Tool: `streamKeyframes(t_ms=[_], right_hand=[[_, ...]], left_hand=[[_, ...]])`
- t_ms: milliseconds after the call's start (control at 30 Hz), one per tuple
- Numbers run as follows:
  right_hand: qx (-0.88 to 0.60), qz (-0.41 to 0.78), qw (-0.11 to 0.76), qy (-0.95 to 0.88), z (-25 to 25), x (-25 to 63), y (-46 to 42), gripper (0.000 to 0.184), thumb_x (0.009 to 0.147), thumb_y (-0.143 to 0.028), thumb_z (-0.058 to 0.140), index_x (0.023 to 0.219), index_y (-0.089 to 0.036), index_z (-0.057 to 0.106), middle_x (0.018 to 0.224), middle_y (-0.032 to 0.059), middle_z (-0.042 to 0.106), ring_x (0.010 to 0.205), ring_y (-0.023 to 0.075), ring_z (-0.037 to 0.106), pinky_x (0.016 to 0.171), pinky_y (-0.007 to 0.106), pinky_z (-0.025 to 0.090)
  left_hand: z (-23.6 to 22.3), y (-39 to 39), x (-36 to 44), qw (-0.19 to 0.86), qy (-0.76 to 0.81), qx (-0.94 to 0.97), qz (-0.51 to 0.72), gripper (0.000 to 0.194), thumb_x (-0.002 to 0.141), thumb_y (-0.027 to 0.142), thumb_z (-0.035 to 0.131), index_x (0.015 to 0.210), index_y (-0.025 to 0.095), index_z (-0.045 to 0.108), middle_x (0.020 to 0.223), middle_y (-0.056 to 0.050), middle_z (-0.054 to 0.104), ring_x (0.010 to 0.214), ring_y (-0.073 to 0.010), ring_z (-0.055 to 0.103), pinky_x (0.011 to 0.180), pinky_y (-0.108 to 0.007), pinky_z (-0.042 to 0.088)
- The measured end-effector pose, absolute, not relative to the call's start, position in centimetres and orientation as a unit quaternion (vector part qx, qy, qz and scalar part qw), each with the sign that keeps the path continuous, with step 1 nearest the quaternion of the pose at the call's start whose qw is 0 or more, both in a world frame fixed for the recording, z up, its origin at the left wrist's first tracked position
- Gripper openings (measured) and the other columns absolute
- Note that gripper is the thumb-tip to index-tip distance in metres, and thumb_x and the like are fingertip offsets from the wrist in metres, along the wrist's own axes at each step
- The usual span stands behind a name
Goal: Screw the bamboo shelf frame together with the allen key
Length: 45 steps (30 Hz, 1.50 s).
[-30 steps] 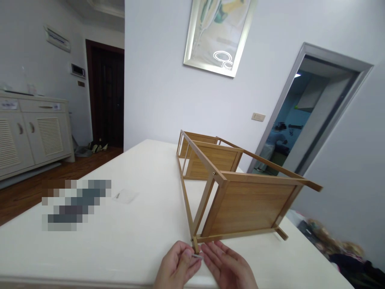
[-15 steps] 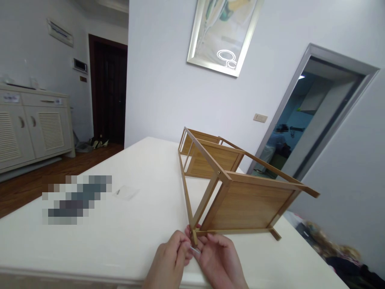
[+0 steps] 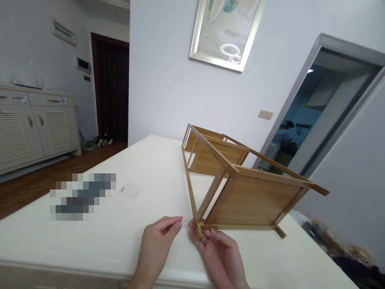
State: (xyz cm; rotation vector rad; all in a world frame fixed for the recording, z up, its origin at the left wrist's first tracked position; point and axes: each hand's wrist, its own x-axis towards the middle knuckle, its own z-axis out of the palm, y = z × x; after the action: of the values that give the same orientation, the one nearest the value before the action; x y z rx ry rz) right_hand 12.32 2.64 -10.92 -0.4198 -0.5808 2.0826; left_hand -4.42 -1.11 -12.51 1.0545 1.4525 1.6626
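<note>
A wooden shelf rack (image 3: 267, 196) with slatted side frames lies tilted on its side on the white table (image 3: 114, 241). My left hand (image 3: 158, 237) pinches a thin silver hex key (image 3: 187, 220) between thumb and fingers, its far end at the bolt joint in the rack's near lower corner. Around that same corner, my right hand (image 3: 218, 251) is palm up, its fingertips curled behind and under the leg end. A bolt head (image 3: 226, 165) shows on the upper rail.
A small clear plastic bag (image 3: 131, 190) with a tiny dark piece inside lies left of the rack. Farther left is a blurred-out dark object (image 3: 87, 196). Behind the table stands a wall, with a doorway at right. Piled cloth (image 3: 339, 245) lies beyond the table's right edge.
My left hand has moved left and up, away from my right fingers, and the hex key now points at the joint from the left. My right hand stays at the corner.
</note>
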Motion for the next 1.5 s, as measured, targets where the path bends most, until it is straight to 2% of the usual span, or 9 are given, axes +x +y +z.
streamKeyframes(t_ms=[167, 333, 500, 700, 967, 1100, 1167, 1300, 1500], right_hand=[[-0.172, 0.842, 0.453, -0.236, -11.0, 12.3, 2.8, 0.016, 0.073, -0.017, 0.076, 0.088, -0.011, 0.076, 0.103, 0.0135, 0.075, 0.111, 0.0255, 0.064, 0.107, 0.045, 0.041], [-0.17, 0.844, 0.449, -0.24, -10.6, 12.4, 2.6, 0.014, 0.071, -0.019, 0.079, 0.084, -0.013, 0.076, 0.092, 0.0098, 0.075, 0.108, 0.0259, 0.065, 0.109, 0.047, 0.039], [-0.182, 0.841, 0.446, -0.248, -10.5, 12.5, 2.6, 0.019, 0.07, -0.02, 0.079, 0.088, -0.013, 0.076, 0.104, 0.0129, 0.074, 0.112, 0.0272, 0.064, 0.11, 0.048, 0.039], [-0.181, 0.842, 0.441, -0.252, -10.8, 12.6, 2.8, 0.011, 0.07, -0.02, 0.079, 0.078, -0.014, 0.075, 0.107, 0.0129, 0.073, 0.115, 0.0275, 0.062, 0.112, 0.049, 0.036], [-0.184, 0.841, 0.444, -0.249, -10.8, 12.6, 2.6, 0.01, 0.069, -0.021, 0.081, 0.075, -0.014, 0.075, 0.108, 0.0135, 0.073, 0.117, 0.0282, 0.061, 0.112, 0.049, 0.035], [-0.178, 0.844, 0.441, -0.248, -10.8, 12.6, 2.6, 0.012, 0.07, -0.021, 0.08, 0.079, -0.013, 0.076, 0.104, 0.0136, 0.074, 0.113, 0.0268, 0.063, 0.113, 0.047, 0.036], [-0.177, 0.843, 0.442, -0.249, -10.8, 12.6, 2.6, 0.014, 0.071, -0.021, 0.08, 0.08, -0.012, 0.077, 0.103, 0.0137, 0.075, 0.113, 0.0273, 0.063, 0.112, 0.047, 0.036], [-0.177, 0.842, 0.447, -0.245, -10.8, 12.6, 2.6, 0.01, 0.071, -0.02, 0.079, 0.077, -0.013, 0.076, 0.102, 0.0134, 0.075, 0.113, 0.0275, 0.063, 0.111, 0.047, 0.038], [-0.174, 0.843, 0.444, -0.25, -10.9, 12.5, 2.6, 0.013, 0.072, -0.02, 0.079, 0.082, -0.012, 0.076, 0.105, 0.0134, 0.075, 0.112, 0.0267, 0.064, 0.11, 0.047, 0.038]], left_hand=[[-12.5, -1.5, -4.4, 0.351, 0.58, 0.402, 0.616, 0.026, 0.072, 0.039, 0.072, 0.087, 0.02, 0.081, 0.09, -0.007, 0.079, 0.085, -0.0246, 0.072, 0.08, -0.032, 0.057], [-12.4, -1.4, -4.1, 0.354, 0.59, 0.403, 0.603, 0.024, 0.07, 0.036, 0.071, 0.084, 0.019, 0.081, 0.085, -0.007, 0.08, 0.077, -0.0239, 0.072, 0.076, -0.032, 0.058], [-12.6, -1.3, -3.9, 0.339, 0.596, 0.394, 0.612, 0.022, 0.07, 0.035, 0.071, 0.081, 0.02, 0.081, 0.084, -0.007, 0.08, 0.077, -0.0237, 0.073, 0.072, -0.031, 0.058], [-12.7, -1.2, -3.7, 0.349, 0.592, 0.39, 0.613, 0.023, 0.07, 0.037, 0.069, 0.08, 0.019, 0.08, 0.081, -0.007, 0.079, 0.075, -0.0231, 0.072, 0.068, -0.03, 0.058], [-12.6, -1.0, -4.0, 0.354, 0.603, 0.397, 0.595, 0.027, 0.072, 0.039, 0.07, 0.084, 0.017, 0.079, 0.067, -0.003, 0.073, 0.062, -0.0172, 0.064, 0.056, -0.025, 0.05], [-12.7, -0.7, -3.8, 0.362, 0.587, 0.379, 0.618, 0.038, 0.074, 0.044, 0.07, 0.098, 0.016, 0.075, 0.066, -0.001, 0.07, 0.047, -0.0111, 0.053, 0.043, -0.022, 0.04], [-12.9, -0.7, -3.6, 0.372, 0.573, 0.36, 0.636, 0.042, 0.071, 0.048, 0.072, 0.098, 0.016, 0.073, 0.071, -0.001, 0.071, 0.047, -0.0115, 0.055, 0.044, -0.022, 0.043], [-13.3, -0.7, -3.4, 0.383, 0.552, 0.353, 0.652, 0.037, 0.068, 0.05, 0.076, 0.082, 0.017, 0.07, 0.071, -0.004, 0.073, 0.061, -0.017, 0.066, 0.058, -0.026, 0.055], [-13.1, -0.7, -3.3, 0.399, 0.554, 0.358, 0.638, 0.035, 0.07, 0.05, 0.074, 0.08, 0.017, 0.073, 0.066, -0.003, 0.072, 0.057, -0.017, 0.066, 0.055, -0.025, 0.054]])
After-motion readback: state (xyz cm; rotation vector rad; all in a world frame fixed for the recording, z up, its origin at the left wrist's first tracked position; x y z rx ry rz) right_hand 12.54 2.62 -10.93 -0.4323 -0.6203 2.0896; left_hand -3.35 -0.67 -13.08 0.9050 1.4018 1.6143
